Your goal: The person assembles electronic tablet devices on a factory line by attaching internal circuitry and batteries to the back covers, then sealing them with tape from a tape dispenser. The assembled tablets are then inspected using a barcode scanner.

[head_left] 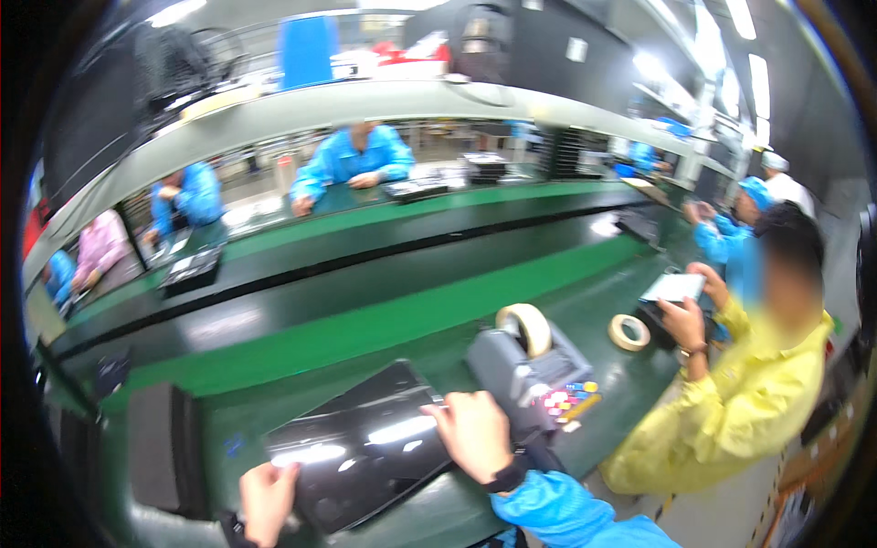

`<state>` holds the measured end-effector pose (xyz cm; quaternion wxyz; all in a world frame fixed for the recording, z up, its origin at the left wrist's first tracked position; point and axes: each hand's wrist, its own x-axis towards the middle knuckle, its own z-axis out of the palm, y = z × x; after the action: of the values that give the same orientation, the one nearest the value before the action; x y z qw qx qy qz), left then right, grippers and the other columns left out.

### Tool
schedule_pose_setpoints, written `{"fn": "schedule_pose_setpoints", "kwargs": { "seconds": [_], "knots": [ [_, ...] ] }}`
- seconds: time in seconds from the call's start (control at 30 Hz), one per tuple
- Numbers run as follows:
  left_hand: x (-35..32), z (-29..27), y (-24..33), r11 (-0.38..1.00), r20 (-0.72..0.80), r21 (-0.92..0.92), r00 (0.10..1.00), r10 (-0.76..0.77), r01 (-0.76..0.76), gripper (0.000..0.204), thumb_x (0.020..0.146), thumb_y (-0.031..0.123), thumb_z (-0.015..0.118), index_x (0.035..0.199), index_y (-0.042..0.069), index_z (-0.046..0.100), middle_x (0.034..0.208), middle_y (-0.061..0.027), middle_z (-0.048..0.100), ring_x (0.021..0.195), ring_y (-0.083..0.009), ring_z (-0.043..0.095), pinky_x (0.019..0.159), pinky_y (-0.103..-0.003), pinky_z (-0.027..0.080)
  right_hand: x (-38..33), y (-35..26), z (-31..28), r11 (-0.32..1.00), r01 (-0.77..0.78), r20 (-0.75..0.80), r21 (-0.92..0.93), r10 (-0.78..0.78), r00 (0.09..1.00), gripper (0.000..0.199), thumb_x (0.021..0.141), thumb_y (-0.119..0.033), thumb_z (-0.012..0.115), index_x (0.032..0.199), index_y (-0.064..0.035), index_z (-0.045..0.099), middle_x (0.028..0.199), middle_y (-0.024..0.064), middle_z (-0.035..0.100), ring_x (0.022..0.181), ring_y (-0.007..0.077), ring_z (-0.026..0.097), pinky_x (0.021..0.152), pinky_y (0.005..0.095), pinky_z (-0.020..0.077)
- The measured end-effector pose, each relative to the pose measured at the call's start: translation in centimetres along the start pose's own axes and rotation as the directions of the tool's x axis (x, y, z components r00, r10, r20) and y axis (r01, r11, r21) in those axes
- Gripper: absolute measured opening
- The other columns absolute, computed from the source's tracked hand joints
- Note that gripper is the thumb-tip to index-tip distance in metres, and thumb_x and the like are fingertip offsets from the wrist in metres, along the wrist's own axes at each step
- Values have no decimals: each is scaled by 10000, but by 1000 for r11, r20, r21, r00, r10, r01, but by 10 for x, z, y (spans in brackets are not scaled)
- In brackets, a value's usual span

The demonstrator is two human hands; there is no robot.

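A glossy black screen panel, flat and rectangular, lies tilted between my hands and reflects the ceiling lights. My left hand is closed on its left edge, with the thumb against the border. On the opposite edge my right hand grips it, thumb on top and the other fingers partly hidden. Just right of my right hand stands a grey tape dispenser with a roll of cream tape in it. Whether the panel touches the green bench beneath cannot be made out.
Black foam blocks stand at the left. A loose tape roll lies right of the dispenser, near small coloured pieces. Close on the right, a co-worker in a yellow smock holds a pale flat device. A conveyor runs beyond.
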<state>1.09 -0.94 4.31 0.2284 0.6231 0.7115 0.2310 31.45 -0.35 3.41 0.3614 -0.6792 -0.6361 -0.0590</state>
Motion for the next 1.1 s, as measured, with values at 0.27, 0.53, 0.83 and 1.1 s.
{"fn": "schedule_pose_setpoints", "kwargs": {
  "seconds": [0.27,0.53,0.83,1.1],
  "knots": [
    [-47,-45,32,872,126,-489,989,75,-4,368,935,244,536,642,30,471,608,55,429,561,-50,349,488,-257,276,-2,5,-8,516,-527,540,676,140,830,368,909,-349,582,986,7,524,792,20,567,719,73,497,635,245,425],
    [-37,-70,12,664,353,-746,811,467,-57,498,964,346,442,1251,-62,450,1145,-166,584,1076,-226,557,945,-336,417,-1,-21,-28,543,-351,555,763,-273,786,305,898,-286,608,928,-2,502,732,49,602,677,90,514,611,263,432],
    [-66,-14,39,766,410,-638,878,247,82,314,895,97,549,1174,-46,537,1117,-77,605,1001,-169,549,901,-293,408,-12,-37,-82,665,-242,363,707,-47,931,257,850,-226,662,924,-6,549,813,85,643,725,145,617,633,262,479],
    [-72,-3,22,571,193,-817,971,143,78,339,913,112,532,1212,-47,515,1172,-90,578,1045,-174,528,929,-285,381,-81,104,-93,377,-392,-99,839,815,571,262,961,-299,466,891,-48,496,704,9,490,524,58,443,458,206,365]
  ]
}}
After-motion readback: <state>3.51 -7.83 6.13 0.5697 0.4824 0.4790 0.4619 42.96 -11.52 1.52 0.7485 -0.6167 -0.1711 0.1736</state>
